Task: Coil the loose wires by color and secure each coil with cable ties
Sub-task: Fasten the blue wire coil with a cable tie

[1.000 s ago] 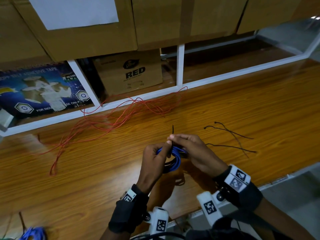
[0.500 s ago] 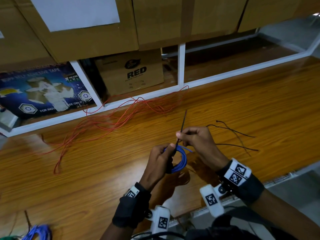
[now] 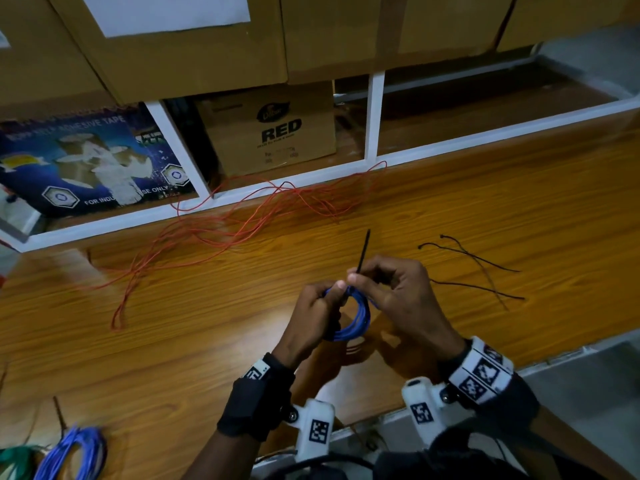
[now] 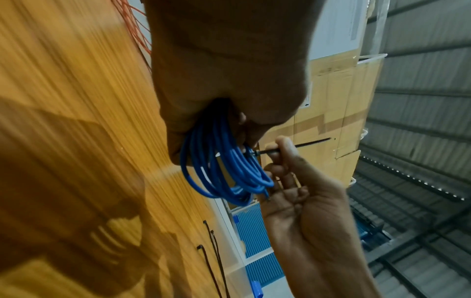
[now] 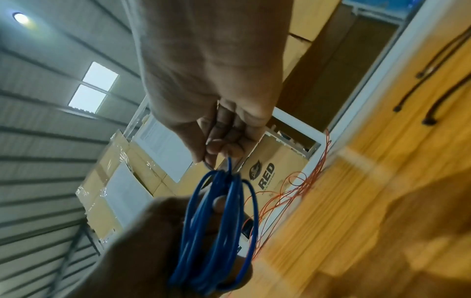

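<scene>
Since half a second ago the thin black plastic cable tie point(image 3: 362, 250) has changed little (tail up, centre frame). The right hand point(image 3: 394, 292) pinches it between thumb and forefinger. The left hand point(image 3: 313, 315) grips the round coil of smooth blue wire point(image 3: 356, 320), held above the glossy wooden table point(image 3: 173, 341).
</scene>
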`<state>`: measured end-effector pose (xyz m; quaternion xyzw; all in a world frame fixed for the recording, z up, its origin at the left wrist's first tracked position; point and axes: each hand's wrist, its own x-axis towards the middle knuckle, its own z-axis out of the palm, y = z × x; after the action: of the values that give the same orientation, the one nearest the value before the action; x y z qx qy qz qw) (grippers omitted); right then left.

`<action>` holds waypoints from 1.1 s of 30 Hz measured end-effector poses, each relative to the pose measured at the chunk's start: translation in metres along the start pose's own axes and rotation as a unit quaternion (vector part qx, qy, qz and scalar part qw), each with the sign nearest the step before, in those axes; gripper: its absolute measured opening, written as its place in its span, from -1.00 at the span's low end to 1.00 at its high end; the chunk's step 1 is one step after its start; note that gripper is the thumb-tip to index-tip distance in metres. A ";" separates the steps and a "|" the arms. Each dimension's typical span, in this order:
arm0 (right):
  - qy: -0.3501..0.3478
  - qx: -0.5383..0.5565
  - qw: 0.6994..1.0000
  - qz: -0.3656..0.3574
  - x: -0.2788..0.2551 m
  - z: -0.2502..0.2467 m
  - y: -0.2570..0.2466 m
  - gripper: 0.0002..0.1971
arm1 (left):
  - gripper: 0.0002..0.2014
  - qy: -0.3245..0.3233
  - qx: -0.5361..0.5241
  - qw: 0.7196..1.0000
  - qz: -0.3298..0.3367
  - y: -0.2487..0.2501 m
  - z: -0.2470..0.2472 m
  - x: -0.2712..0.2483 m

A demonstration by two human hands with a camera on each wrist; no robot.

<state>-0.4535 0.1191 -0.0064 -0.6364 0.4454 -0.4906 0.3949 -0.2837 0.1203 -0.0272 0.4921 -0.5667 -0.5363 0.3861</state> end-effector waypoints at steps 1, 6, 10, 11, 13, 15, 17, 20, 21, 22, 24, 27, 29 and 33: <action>0.010 0.004 1.000 0.012 0.002 -0.002 0.003 -0.88 | -0.61 0.004 -0.008 1.000 -0.007 0.001 0.000 -0.001; 0.036 0.038 0.995 0.088 0.008 -0.005 0.016 -0.93 | -0.56 0.020 -0.008 1.000 0.003 0.012 0.005 -0.007; 0.057 -0.018 0.995 0.084 0.013 -0.005 0.026 -0.86 | -0.56 0.021 -0.008 1.000 0.014 0.009 0.011 -0.009; 0.060 -0.042 0.995 0.073 0.014 -0.003 0.027 -0.83 | -0.57 0.019 -0.005 1.000 0.017 0.008 0.010 -0.010; 0.064 -0.082 0.993 0.054 0.013 0.001 0.024 -0.85 | -0.60 0.013 0.004 1.000 0.019 0.007 0.009 -0.011; 0.069 -0.064 0.994 0.047 0.012 0.003 0.018 -0.86 | -0.60 0.020 0.021 0.999 0.013 0.005 0.006 -0.011; 0.058 0.009 0.997 0.045 0.011 0.004 0.010 -0.81 | -0.57 0.046 0.043 0.998 0.010 0.002 0.004 -0.009; 0.005 0.057 0.998 0.011 0.003 0.008 0.000 -0.82 | -0.52 0.084 0.039 0.996 -0.001 -0.006 0.003 -0.006; -0.011 0.057 0.998 0.000 0.000 0.010 -0.001 -0.85 | -0.50 0.089 0.028 0.996 -0.009 -0.007 0.003 -0.007; -0.022 0.057 0.998 -0.006 -0.001 0.011 -0.001 -0.90 | -0.50 0.093 0.022 0.995 -0.017 -0.008 0.002 -0.007; -0.040 0.068 0.997 -0.002 -0.003 0.013 0.003 -0.96 | -0.52 0.101 0.010 0.994 -0.041 -0.010 0.002 -0.008; -0.053 0.067 0.996 -0.001 -0.005 0.013 0.006 -0.92 | -0.52 0.110 0.008 0.993 -0.044 -0.012 0.004 -0.010; -0.049 0.066 0.997 0.012 -0.003 0.014 0.010 -0.95 | -0.53 0.104 -0.003 0.993 -0.053 -0.014 0.001 -0.012; -0.030 0.034 0.997 0.068 0.003 0.016 0.022 -0.85 | -0.58 0.085 -0.092 0.986 -0.114 -0.015 -0.006 -0.015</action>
<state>-0.4410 0.1113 -0.0299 -0.6050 0.4588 -0.4583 0.4620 -0.2719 0.1347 -0.0396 0.5593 -0.4204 -0.5829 0.4133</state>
